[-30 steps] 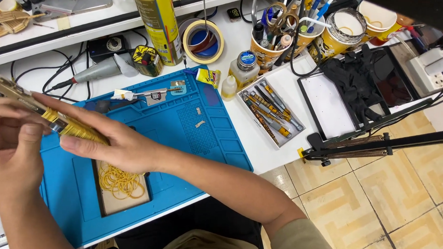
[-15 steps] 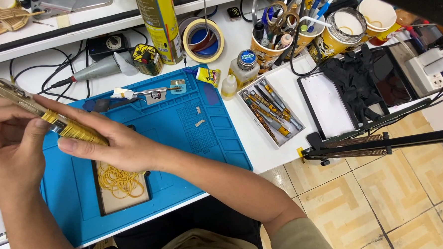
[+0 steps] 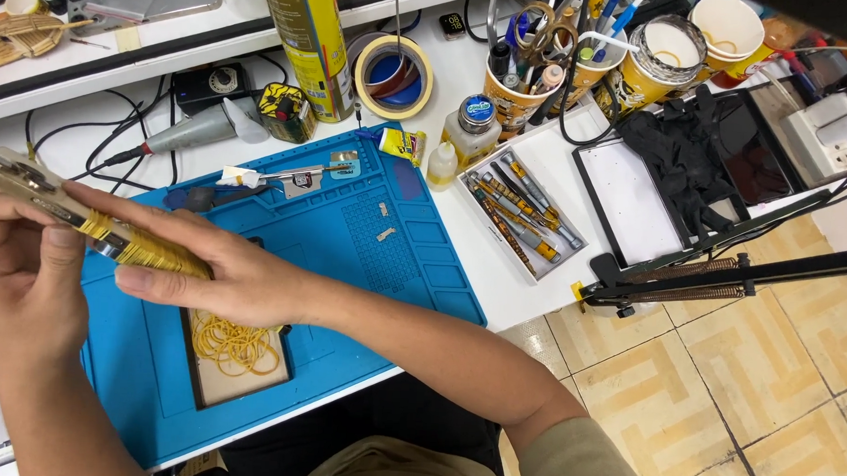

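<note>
- Bright, even overhead light; soft short shadows under the clamp arm [image 3: 726,280] on the floor.
- Mild glare on the white bench [image 3: 499,260].
- Sharp centre, slight wide-angle bend at edges.

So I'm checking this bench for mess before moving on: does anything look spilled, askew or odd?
Nothing looks spilled. The odd item is the gold phone held between the left hand and right hand: many yellow rubber bands are wound tightly around it. More loose bands lie heaped in a tray on the blue mat.
</note>
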